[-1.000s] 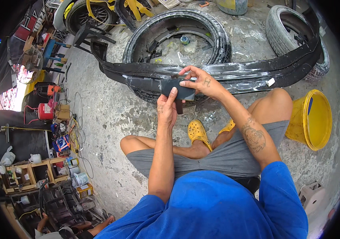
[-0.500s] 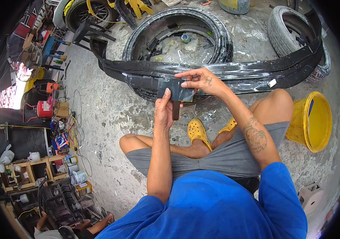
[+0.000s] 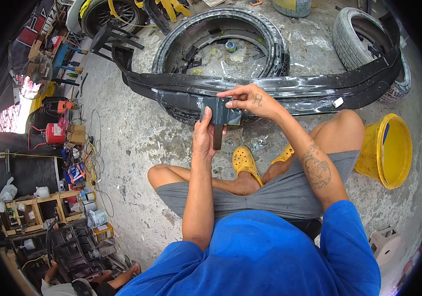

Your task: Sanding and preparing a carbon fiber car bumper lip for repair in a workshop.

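Observation:
My left hand (image 3: 203,136) is closed, its thumb pressed on a dark, thin sheet that looks like sandpaper (image 3: 226,113). Below the sheet juts a narrow, flat brown strip (image 3: 218,137), also by the left fingers; how it is gripped is partly hidden. My right hand (image 3: 256,101) pinches the sheet's upper right part between thumb and index finger. Just beyond both hands, a long, curved black car-body part (image 3: 295,93) with a woven carbon look and wet-looking patches lies across a tyre (image 3: 171,47). A small white piece (image 3: 338,103) rests on its right side.
A yellow bucket (image 3: 380,170) stands right of my knee, and another tyre (image 3: 351,42) supports the part's right end. To the left are cables, a red tank (image 3: 54,134) and wooden shelving (image 3: 35,229) with cans. Another person's arm (image 3: 50,272) shows at lower left.
The sheet's left part has been folded in, so it looks narrower. My left thumb and fingers shifted slightly; the right hand stays almost in place.

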### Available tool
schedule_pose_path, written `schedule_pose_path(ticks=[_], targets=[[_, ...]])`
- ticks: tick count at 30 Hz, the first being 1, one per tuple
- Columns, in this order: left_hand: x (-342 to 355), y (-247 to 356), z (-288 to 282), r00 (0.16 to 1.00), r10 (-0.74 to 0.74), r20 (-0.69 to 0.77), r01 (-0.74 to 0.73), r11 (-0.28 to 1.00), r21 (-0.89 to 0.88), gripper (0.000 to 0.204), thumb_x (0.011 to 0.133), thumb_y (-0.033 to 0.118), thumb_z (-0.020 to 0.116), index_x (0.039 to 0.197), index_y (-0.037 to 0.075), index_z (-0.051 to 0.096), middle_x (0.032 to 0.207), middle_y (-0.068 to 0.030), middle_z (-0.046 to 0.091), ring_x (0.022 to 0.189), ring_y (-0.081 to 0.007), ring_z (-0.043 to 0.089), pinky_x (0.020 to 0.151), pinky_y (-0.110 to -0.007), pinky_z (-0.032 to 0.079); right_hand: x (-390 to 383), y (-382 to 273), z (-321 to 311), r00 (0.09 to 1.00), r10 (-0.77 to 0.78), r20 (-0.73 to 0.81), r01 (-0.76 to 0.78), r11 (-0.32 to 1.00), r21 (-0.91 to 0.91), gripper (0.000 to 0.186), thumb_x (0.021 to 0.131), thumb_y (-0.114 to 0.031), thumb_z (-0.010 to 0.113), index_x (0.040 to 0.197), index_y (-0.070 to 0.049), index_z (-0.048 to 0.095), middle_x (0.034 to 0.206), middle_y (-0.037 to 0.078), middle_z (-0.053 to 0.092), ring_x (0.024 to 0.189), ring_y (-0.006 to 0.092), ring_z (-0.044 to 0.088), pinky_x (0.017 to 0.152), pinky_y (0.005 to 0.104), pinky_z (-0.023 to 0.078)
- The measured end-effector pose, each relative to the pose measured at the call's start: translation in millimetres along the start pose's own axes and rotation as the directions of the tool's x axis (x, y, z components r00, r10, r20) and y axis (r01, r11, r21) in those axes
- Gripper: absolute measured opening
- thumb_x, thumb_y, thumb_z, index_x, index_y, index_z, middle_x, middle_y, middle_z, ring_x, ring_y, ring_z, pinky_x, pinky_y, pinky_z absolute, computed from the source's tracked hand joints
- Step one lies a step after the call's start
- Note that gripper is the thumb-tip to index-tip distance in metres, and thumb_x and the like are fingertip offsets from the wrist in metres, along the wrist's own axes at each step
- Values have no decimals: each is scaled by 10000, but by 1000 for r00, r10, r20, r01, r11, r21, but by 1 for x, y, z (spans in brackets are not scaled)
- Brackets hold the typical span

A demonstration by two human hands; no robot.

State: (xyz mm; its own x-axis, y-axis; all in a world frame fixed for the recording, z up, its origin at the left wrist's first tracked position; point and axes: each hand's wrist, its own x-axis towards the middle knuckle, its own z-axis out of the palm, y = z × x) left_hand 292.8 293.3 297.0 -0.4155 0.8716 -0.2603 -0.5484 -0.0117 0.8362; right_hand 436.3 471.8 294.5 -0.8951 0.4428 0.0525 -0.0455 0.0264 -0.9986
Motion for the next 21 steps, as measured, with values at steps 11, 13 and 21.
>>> schedule_pose_path(ticks=[11, 13, 21], targets=[[1, 2, 5, 999, -38, -11, 37, 996, -80, 370, 1120, 369, 602, 1260, 29, 647, 1021, -81, 739, 788, -160, 681, 579, -287, 520, 0, -1, -1, 997, -70, -6, 70, 998, 0, 391, 955, -189, 817, 1345, -192, 786, 771, -25, 628, 685, 68, 481, 610, 271, 416], [1, 4, 7, 999, -32, -7, 32, 999, -41, 364, 1119, 367, 606, 1243, 29, 655, 1013, -75, 739, 769, -155, 676, 573, -282, 518, 0, -2, 0, 996, -90, -13, 90, 996, -6, 394, 955, -186, 817, 1348, -189, 784, 780, -21, 636, 695, 67, 491, 617, 272, 426], [-9, 31, 29, 972, 182, -146, -102, 895, 435, 319, 1104, 332, 641, 1177, 28, 704, 856, -29, 709, 644, -119, 647, 539, -248, 504, -8, -7, 20, 897, -188, -400, 169, 982, -82, 407, 914, -164, 865, 1287, -49, 749, 953, 11, 667, 852, 112, 679, 809, 276, 581]])
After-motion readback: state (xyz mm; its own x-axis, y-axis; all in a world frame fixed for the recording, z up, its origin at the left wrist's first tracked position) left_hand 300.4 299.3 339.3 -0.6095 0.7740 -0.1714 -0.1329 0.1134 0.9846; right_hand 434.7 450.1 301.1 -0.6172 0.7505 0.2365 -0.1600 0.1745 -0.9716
